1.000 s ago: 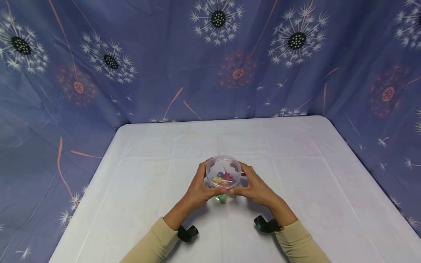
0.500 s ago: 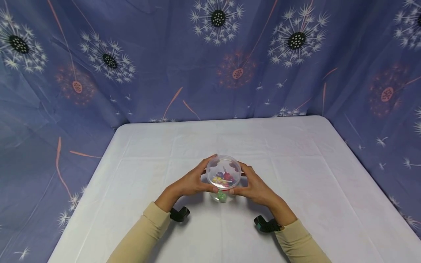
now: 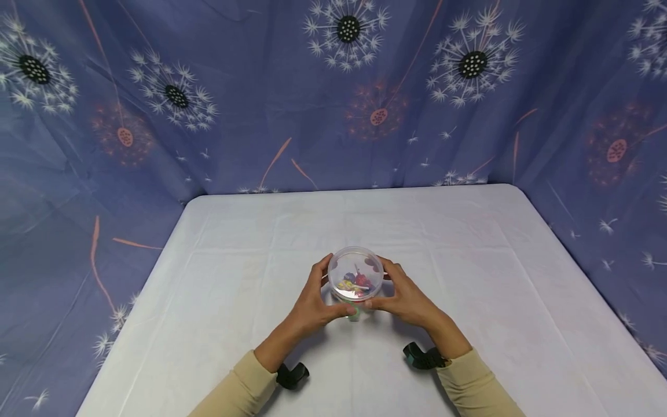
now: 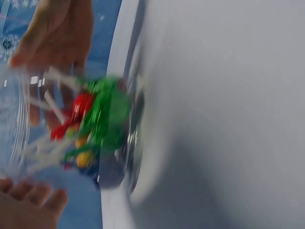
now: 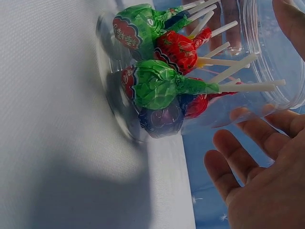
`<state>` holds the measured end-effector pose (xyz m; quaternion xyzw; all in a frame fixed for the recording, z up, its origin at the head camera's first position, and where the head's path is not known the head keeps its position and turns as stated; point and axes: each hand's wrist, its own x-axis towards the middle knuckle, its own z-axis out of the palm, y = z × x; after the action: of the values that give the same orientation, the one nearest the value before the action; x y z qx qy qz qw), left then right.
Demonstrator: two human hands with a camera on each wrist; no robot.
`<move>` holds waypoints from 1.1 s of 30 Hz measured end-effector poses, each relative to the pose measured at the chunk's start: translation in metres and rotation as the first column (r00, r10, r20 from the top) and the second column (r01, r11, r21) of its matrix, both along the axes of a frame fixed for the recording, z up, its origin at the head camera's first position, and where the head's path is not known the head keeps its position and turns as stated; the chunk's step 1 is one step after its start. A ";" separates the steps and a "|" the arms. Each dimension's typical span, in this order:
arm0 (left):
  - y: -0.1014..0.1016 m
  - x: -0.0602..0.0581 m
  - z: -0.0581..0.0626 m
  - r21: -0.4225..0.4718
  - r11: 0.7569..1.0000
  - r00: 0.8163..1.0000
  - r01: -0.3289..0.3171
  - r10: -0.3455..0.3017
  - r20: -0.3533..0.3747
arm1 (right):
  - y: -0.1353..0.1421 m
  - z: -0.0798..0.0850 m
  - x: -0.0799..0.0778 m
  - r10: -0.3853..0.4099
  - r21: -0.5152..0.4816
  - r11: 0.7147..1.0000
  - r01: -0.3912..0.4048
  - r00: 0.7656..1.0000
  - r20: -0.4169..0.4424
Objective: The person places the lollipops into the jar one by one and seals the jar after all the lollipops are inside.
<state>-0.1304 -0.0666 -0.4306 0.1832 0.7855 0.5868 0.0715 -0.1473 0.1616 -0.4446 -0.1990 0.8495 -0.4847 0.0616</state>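
A clear plastic jar (image 3: 355, 272) with a round clear top stands on the white table, lollipops inside. My left hand (image 3: 311, 307) curls round its left side, thumb across the front and fingers behind. On the other side my right hand (image 3: 409, 298) grips it just under the top rim, thumb in front. Green-wrapped lollipops (image 5: 155, 85) and red ones (image 5: 177, 50) show through the wall in the right wrist view, their white sticks pointing up. The left wrist view is blurred, with left fingertips (image 4: 33, 198) beside the jar.
A white cloth covers the table (image 3: 250, 231). Behind and at both sides hangs a blue curtain (image 3: 234, 87) with a dandelion print. Black wrist cameras (image 3: 293, 375) sit at both cuffs.
My left hand swung out and up round the jar's side, then came back, its thumb now lower across the front. The right hand and the jar stay about where they were.
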 end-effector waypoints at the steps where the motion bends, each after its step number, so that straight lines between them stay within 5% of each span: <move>1: 0.002 0.002 -0.002 0.010 1.000 1.000 -0.021 0.021 -0.005 | 0.000 0.000 0.000 0.000 0.000 1.000 0.000 1.000 -0.002; 5: 0.007 -0.001 -0.021 0.042 0.995 0.993 -0.085 0.088 -0.075 | 0.001 -0.001 0.001 -0.006 0.002 1.000 0.006 1.000 -0.002; 9: 0.004 -0.006 -0.021 -0.001 0.998 0.991 -0.059 0.059 -0.121 | 0.001 -0.001 0.002 -0.007 0.000 1.000 0.007 1.000 0.003; 15: -0.013 -0.027 -0.015 -0.095 0.988 0.987 0.121 -0.131 -0.099 | 0.001 -0.001 0.001 -0.008 -0.001 1.000 0.008 1.000 0.002; 20: -0.027 -0.046 -0.008 -0.153 0.939 0.948 0.307 -0.315 -0.036 | 0.002 0.000 0.001 -0.004 -0.001 1.000 0.004 1.000 0.013; 24: -0.033 -0.054 -0.002 -0.165 0.904 0.918 0.395 -0.396 0.031 | 0.002 0.000 0.001 -0.012 0.008 1.000 0.012 1.000 0.025; 28: -0.034 -0.054 -0.001 -0.136 0.905 0.915 0.402 -0.394 0.087 | 0.002 -0.001 0.001 -0.015 0.006 1.000 0.015 0.999 0.029; 33: -0.024 -0.036 -0.007 -0.060 0.966 0.968 0.252 -0.250 0.040 | 0.002 -0.002 0.000 -0.016 0.013 1.000 0.016 1.000 0.010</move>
<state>-0.1669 -0.0907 -0.4378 0.2693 0.7733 0.5502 0.1634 -0.1471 0.1639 -0.4470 -0.1894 0.8540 -0.4805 0.0633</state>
